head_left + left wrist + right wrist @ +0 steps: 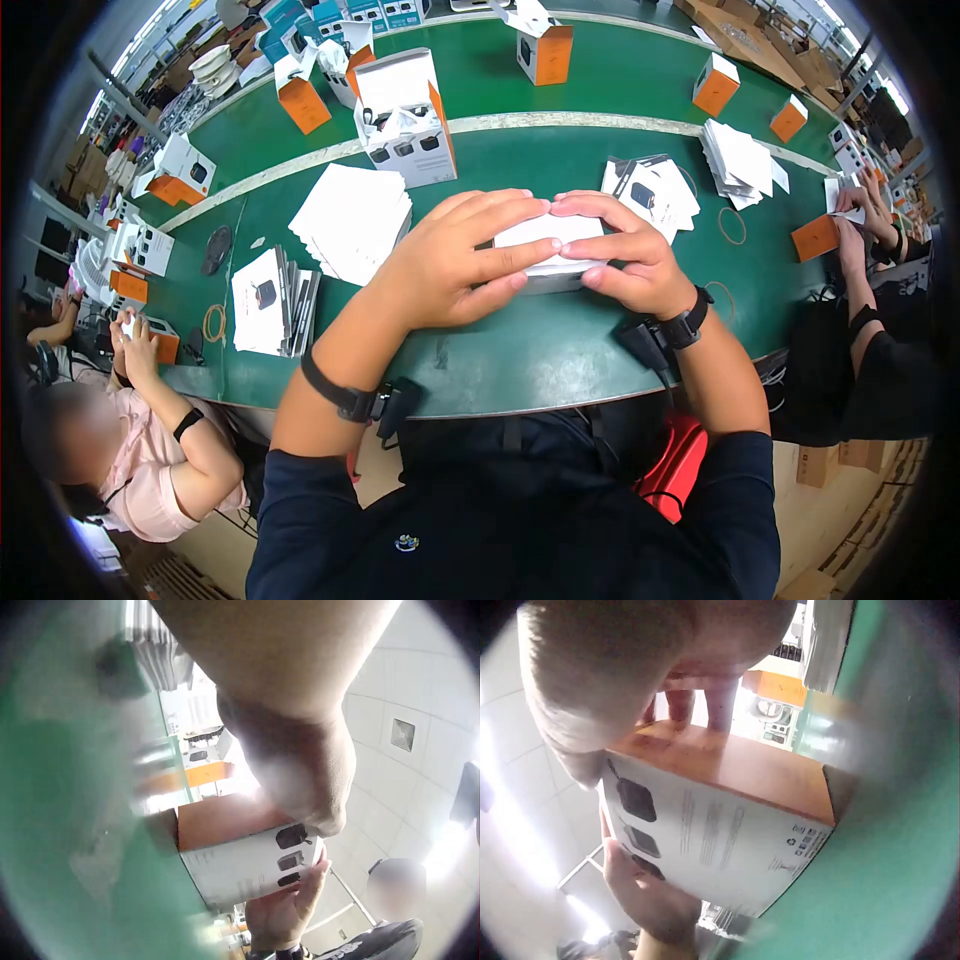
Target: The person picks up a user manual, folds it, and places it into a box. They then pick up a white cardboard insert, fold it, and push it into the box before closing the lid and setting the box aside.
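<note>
A white box (548, 236) with orange sides stands on the table under both hands. In the head view, my left hand (468, 262) lies over its left part and my right hand (632, 252) over its right, fingers stretched across the top, tips close together. Both thumbs are at the near edge. The left wrist view has the box's printed white face (244, 866) and orange side, with my right hand (281, 915) beyond. From the right wrist, the white face (697, 829) shows dark device pictures, and my left hand (649, 896) is at the far end.
Left of the box lie white sheets (350, 222) and booklets (270, 302); booklets (655, 195) and white papers (738, 160) lie at right. An open box (415, 155) stands behind. More boxes line the green surface beyond. People work at both sides.
</note>
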Tool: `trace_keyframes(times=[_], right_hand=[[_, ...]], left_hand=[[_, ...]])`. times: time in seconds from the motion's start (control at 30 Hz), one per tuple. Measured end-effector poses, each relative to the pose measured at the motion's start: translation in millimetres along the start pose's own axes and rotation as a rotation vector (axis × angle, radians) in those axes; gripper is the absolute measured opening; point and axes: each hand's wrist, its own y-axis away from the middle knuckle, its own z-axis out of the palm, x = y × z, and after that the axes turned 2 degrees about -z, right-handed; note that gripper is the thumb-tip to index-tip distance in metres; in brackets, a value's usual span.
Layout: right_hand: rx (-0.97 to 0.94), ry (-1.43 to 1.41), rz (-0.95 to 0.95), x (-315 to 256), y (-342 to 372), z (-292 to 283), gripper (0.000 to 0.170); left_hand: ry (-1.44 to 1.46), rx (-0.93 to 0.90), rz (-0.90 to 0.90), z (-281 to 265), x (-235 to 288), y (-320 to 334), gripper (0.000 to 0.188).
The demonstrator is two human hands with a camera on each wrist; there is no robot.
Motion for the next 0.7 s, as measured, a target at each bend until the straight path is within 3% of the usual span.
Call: trace_keyframes(times=[0.07, 0.13, 0.17, 0.23, 0.3, 0.33, 0.37, 0.43, 0.57, 0.67, 0.7], right_hand=[[-0.114, 0.29, -0.055, -8, -8, -2, 0.035], [-0.136, 0.344, -0.062, -14, -9, -4, 0.038], [-0.162, 0.395, -0.063, -17, -8, -5, 0.042], [-0.179, 0.366, -0.071, -19, -7, -13, 0.042], [0.011, 0.368, 0.087, -12, -2, -29, 0.041], [0.236, 0.317, 0.131, 2, 0, -35, 0.045], [0.402, 0.503, 0.251, 10, 3, -45, 0.046], [0.319, 0.977, 0.4, 25, 20, -64, 0.049], [0.165, 1.01, 0.466, 28, 39, -69, 0.065], [0.049, 0.966, 0.545, 14, 36, -64, 0.079], [-0.021, 0.934, 0.6, 4, 35, -64, 0.085]], left_hand=[[-0.07, -0.072, -0.031, -4, 13, 2, 0.044], [-0.255, -0.077, -0.2, -2, 30, 4, 0.046], [-0.256, -0.079, -0.196, 0, 32, 5, 0.046], [-0.018, -0.088, -0.375, 3, 34, 4, 0.047], [-0.105, -0.003, -0.349, 4, 26, -11, 0.048], [-0.175, 0.083, -0.342, 6, 21, -20, 0.048], [-0.232, 0.175, -0.309, 8, 7, -33, 0.046], [-0.304, 0.282, -0.363, 8, -23, -72, 0.043], [-0.478, 0.146, -0.74, 10, -101, -154, 0.046], [-0.49, 0.152, -0.81, 39, -189, -165, 0.042], [-0.523, 0.101, -0.922, 48, -214, -164, 0.041]])
